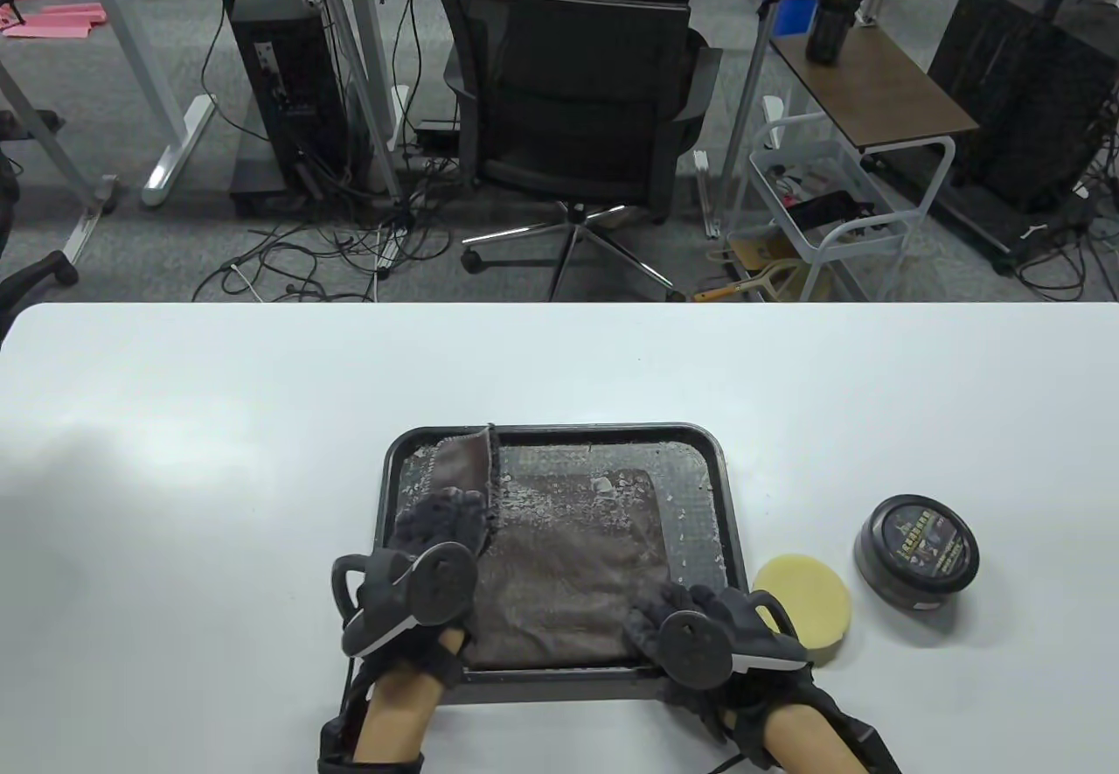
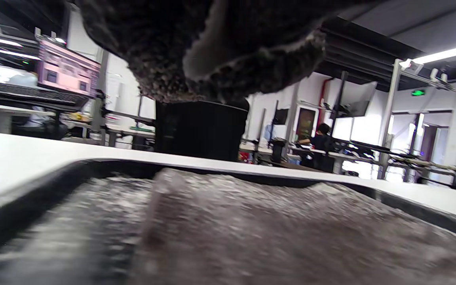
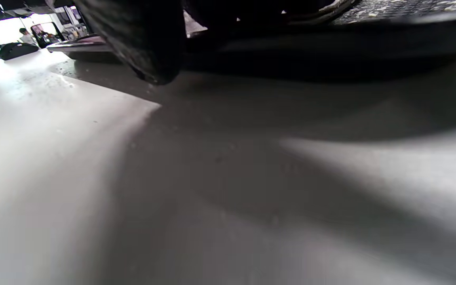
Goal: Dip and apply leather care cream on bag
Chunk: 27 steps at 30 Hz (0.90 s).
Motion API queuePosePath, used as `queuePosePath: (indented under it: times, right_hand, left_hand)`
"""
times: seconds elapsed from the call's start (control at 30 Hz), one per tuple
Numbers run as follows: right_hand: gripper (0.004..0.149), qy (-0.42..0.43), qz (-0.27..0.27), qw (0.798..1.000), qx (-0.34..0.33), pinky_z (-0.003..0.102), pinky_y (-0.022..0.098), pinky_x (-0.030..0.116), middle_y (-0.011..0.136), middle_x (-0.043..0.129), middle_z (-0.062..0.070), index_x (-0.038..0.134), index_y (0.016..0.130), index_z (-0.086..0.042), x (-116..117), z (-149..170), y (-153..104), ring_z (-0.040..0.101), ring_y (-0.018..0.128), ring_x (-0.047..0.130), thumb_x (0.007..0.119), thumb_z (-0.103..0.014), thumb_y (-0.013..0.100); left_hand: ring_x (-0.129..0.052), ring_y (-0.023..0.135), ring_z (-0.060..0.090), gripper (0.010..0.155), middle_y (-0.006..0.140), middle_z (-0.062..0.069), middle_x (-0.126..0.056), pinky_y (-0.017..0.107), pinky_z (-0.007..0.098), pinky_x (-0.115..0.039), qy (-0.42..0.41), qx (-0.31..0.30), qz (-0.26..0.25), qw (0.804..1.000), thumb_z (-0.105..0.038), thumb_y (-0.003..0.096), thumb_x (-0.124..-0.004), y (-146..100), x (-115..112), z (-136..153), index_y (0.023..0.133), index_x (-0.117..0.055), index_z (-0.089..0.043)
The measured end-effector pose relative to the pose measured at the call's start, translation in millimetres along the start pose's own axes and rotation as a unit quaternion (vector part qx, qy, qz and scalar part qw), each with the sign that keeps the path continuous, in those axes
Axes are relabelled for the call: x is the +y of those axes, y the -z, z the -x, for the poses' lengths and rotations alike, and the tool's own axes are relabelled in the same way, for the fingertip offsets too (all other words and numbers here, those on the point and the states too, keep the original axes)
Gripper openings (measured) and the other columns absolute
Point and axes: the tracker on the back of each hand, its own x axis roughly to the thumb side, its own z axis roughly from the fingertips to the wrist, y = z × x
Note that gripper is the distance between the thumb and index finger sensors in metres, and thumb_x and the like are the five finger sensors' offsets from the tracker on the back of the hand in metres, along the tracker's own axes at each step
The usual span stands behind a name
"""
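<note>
Table view, near to far. Right hand [image 1: 699, 634] at tray's [image 1: 559, 693] near right corner, grip unclear. Left hand [image 1: 428, 564] on bag's [image 1: 568, 573] left part, fingers spread, holding nothing. Bag: brown, flat, soft, flaking; likely light, best pinned flat. Sponge [image 1: 804, 603], yellow, round, soft, beside the tray's right edge. Tin [image 1: 916, 552], round, lidded, right of sponge.

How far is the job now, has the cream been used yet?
Nothing looks done: the tin sits closed, and the sponge lies untouched beside the tray. In hand: the left hand rests on the bag; the right hand is at its near corner. Left: opening, dipping, applying.
</note>
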Motion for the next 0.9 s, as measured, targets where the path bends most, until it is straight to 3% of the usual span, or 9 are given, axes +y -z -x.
queuePosePath:
  times: [0.37, 0.9]
  right_hand:
    - [0.066, 0.049, 0.015, 0.999, 0.007, 0.061, 0.066, 0.042, 0.108, 0.053, 0.019, 0.063, 0.101, -0.015, 4, 7, -3, 0.048, 0.096, 0.050, 0.087, -0.031, 0.041]
    - [0.066, 0.090, 0.002, 0.996, 0.013, 0.060, 0.066, 0.040, 0.110, 0.049, 0.016, 0.060, 0.102, -0.017, 5, 14, -4, 0.045, 0.098, 0.045, 0.086, -0.031, 0.043]
  left_hand:
    - [-0.081, 0.089, 0.041, 0.056, 0.097, 0.015, -0.078, 0.064, 0.054, -0.073, 0.000, -0.068, 0.048, 0.997, -0.023, 0.0459, -0.080, 54, -40, -80, 0.101, -0.077, -0.013]
    - [-0.078, 0.094, 0.036, 0.056, 0.099, 0.008, -0.077, 0.068, 0.052, -0.070, -0.015, -0.100, 0.098, 0.990, -0.024, 0.0457, -0.080, 109, -78, -140, 0.101, -0.077, -0.019]
